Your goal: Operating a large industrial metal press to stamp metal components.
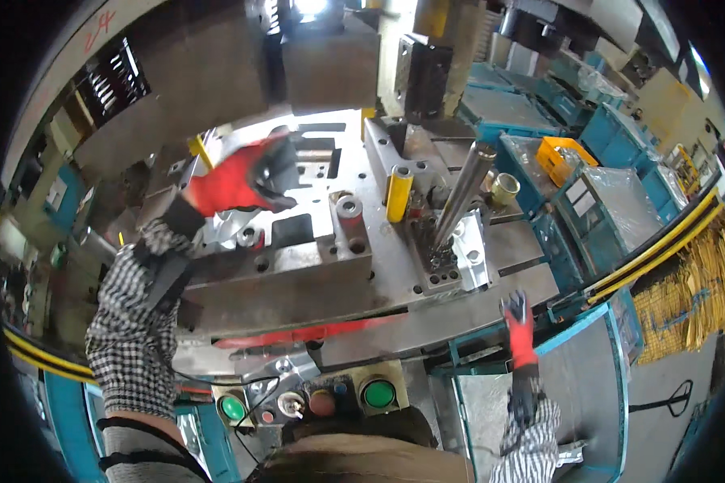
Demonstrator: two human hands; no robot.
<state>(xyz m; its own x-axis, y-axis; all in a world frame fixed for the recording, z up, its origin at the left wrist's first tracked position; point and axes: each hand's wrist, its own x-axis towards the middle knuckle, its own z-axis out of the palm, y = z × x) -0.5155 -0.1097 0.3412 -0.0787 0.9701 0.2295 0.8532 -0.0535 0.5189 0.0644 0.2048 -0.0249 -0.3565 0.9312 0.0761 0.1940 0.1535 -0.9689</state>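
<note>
Head view: left hand (242, 175), red-and-dark glove, above the die (298, 278) toward the left of the press bed (511, 241). Fingers bent, thumb set apart; blurred, so cannot tell whether it grips anything. Right hand (518, 319) beside the bed's front edge near the right corner, fingers loosely parted, nothing seen in it; contact with the edge unclear. Bright formed metal part (471, 253) near that same corner, tilted, just beside a leaning-looking steel post (465, 196). Yellow cylinder (399, 195) between post and die. Green button (379, 394) below the front edge.
</note>
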